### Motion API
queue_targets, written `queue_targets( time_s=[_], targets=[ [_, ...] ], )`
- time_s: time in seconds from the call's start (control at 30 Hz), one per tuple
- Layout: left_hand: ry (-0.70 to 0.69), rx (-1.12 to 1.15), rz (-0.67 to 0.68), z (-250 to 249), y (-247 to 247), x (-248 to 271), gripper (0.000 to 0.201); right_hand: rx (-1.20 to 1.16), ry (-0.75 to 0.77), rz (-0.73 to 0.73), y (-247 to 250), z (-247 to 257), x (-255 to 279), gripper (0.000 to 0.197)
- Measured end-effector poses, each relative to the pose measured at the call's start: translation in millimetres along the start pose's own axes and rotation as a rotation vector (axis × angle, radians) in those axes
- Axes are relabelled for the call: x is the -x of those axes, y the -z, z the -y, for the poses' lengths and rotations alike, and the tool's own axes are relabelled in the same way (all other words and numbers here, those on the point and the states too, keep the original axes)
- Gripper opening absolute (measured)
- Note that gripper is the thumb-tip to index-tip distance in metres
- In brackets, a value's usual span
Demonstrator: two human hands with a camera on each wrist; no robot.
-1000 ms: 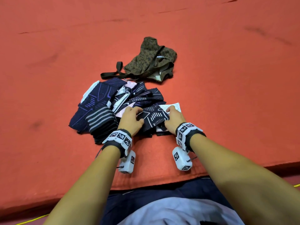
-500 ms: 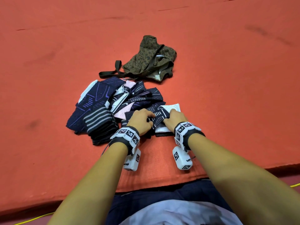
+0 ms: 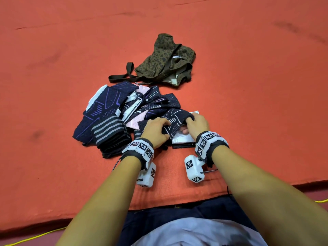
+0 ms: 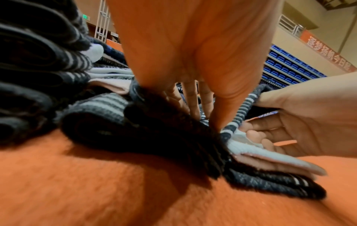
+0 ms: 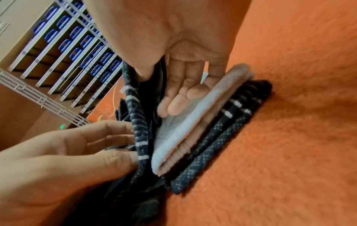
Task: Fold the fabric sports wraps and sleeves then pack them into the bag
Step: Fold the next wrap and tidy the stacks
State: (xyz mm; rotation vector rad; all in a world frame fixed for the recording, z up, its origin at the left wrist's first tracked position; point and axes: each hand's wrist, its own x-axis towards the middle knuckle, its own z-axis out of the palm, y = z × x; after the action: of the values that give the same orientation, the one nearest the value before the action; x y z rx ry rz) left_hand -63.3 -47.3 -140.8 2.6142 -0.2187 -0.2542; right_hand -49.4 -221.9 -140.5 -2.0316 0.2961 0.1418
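Observation:
A dark navy sleeve with white lines (image 3: 174, 121) lies at the near right of the pile, on top of a folded white piece (image 3: 182, 139). My right hand (image 3: 197, 122) pinches its raised flap. In the right wrist view the thumb is over the dark flap (image 5: 139, 122) and the fingers (image 5: 173, 104) are underneath, against the white piece (image 5: 183, 126). My left hand (image 3: 156, 129) presses fingertips and thumb against the outer side of that flap (image 4: 237, 116). The olive leopard-print bag (image 3: 165, 57) lies slumped beyond the pile with its strap trailing left.
Several navy, purple-lined and pink-backed sleeves (image 3: 106, 110) lie heaped to the left, with a folded grey-striped black stack (image 3: 110, 132) at the near left. Everything rests on an orange mat (image 3: 248, 103), whose front edge runs just before my lap.
My left hand has slid right, toward the right hand. The dark sleeve's flap has come up between the hands, and my right thumb now hooks over its edge.

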Motion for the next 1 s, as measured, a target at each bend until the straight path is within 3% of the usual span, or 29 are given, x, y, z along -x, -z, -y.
queue_targets(
  time_s=[0.17, 0.3, 0.43, 0.53, 0.63, 0.7, 0.8, 0.87, 1.0],
  targets=[
    [0.021, 0.056, -0.018, -1, 1, 0, 0.044, -0.138, -0.032, 0.014, -4, -9, 0, 0.033],
    [0.010, -0.018, 0.049, -3, 0, 2, 0.046, -0.138, -0.131, 0.067, -4, 0, 6, 0.074],
    [0.014, -0.086, 0.062, -5, -1, 3, 0.050, -0.169, -0.148, 0.101, -6, 6, 9, 0.086],
    [0.010, -0.072, 0.068, -2, -1, 3, 0.051, -0.180, -0.100, 0.148, -2, 8, 15, 0.079],
    [0.006, -0.071, 0.044, -3, -1, 3, 0.046, -0.207, -0.005, 0.253, 1, 9, 23, 0.049],
    [0.016, -0.067, 0.037, -4, -1, 4, 0.047, -0.189, 0.047, 0.298, -1, 4, 22, 0.040],
    [0.012, 0.024, -0.004, 0, -3, 3, 0.051, -0.018, 0.017, 0.194, -10, -4, 15, 0.028],
    [0.020, 0.116, -0.073, 3, -2, 3, 0.047, 0.106, -0.006, 0.145, -15, -6, 13, 0.029],
    [0.054, 0.206, -0.145, 6, 5, 5, 0.034, 0.311, 0.041, 0.213, -19, -2, 17, 0.030]
  ],
)
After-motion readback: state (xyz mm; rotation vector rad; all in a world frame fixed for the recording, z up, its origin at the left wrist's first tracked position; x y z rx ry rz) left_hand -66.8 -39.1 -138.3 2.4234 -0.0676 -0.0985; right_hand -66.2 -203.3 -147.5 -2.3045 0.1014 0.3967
